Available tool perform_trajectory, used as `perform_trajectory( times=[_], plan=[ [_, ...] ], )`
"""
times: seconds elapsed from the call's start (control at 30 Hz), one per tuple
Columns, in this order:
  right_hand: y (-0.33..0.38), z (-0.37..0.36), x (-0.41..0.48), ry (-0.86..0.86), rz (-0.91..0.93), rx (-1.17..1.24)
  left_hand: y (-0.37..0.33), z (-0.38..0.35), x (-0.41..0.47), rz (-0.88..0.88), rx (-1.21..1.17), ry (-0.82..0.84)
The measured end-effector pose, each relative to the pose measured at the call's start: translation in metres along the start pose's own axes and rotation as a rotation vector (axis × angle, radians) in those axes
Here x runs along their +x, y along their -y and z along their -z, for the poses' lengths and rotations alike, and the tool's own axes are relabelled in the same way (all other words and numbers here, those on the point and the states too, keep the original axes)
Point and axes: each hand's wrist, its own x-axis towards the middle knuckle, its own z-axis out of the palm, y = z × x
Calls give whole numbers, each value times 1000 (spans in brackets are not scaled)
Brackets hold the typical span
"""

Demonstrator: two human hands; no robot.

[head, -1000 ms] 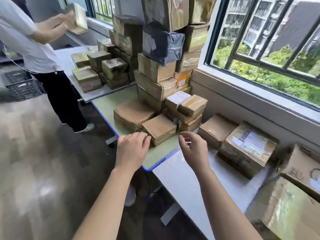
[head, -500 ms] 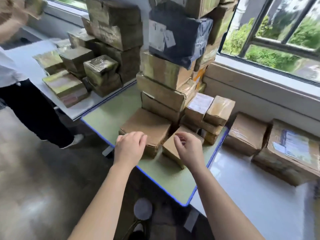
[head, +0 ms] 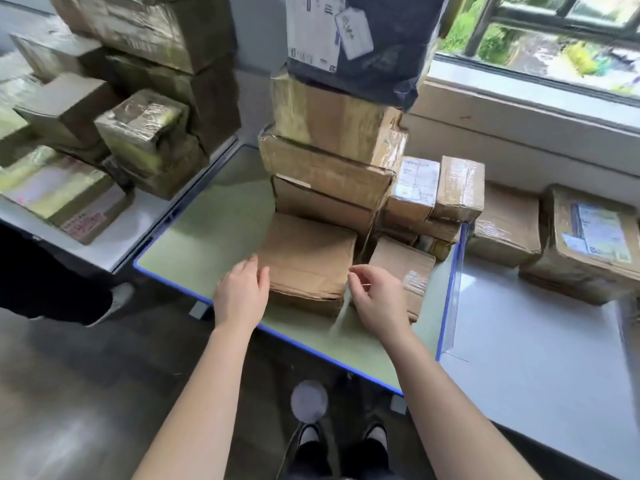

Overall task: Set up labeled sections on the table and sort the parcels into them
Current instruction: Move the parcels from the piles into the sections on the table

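A flat brown parcel (head: pixel 308 258) lies near the front of the green table (head: pixel 214 230), at the foot of a tall stack of taped cardboard parcels (head: pixel 332 161). My left hand (head: pixel 240 292) rests with its fingers against the flat parcel's left front edge. At the right front corner is my right hand (head: pixel 377 296), fingers loosely curled in the gap beside a smaller brown parcel (head: pixel 403 268); it holds nothing that I can see. A dark plastic mailer with white labels (head: pixel 363 46) tops the stack.
Another pile of parcels (head: pixel 138 133) covers the white table (head: pixel 104 244) on the left, where a person's dark trouser leg and shoe (head: pixel 114 299) stand. Two larger parcels (head: pixel 588 244) sit on the white table (head: pixel 536 341) at right, under the window. My shoes are on the floor below.
I have stepped closer and the view has tilted down. Both hands have moved forward from above the table edge to the flat brown parcel's two front corners.
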Motion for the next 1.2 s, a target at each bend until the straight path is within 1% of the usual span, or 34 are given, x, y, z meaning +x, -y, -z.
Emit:
perform_trajectory(
  times=[0.1,0.2,0.3,0.47,0.7,0.8,0.97,1.07,1.2],
  plan=[
    [-1,-2,1,-41,-9,2,2,-2,10,57,-8,7],
    [-1,-3,2,-62,-15,-11,6,-7,16,81,-3,51],
    [0,-4,1,-73,-21,-15,11,-13,13,124,-47,80],
    [1,-8,3,-85,-29,-15,19,-21,10,138,-146,71],
    [3,-9,3,-112,-15,-34,20,-9,9,113,-182,-66],
    [8,-10,5,-89,-6,-25,20,4,11,133,-194,-119],
    [19,-13,4,-21,19,60,15,30,8,111,-262,-221],
    [23,-10,4,-40,14,155,13,43,1,114,-301,-256],
    [28,-1,6,-101,30,222,10,54,-7,69,-449,-275]
  ],
)
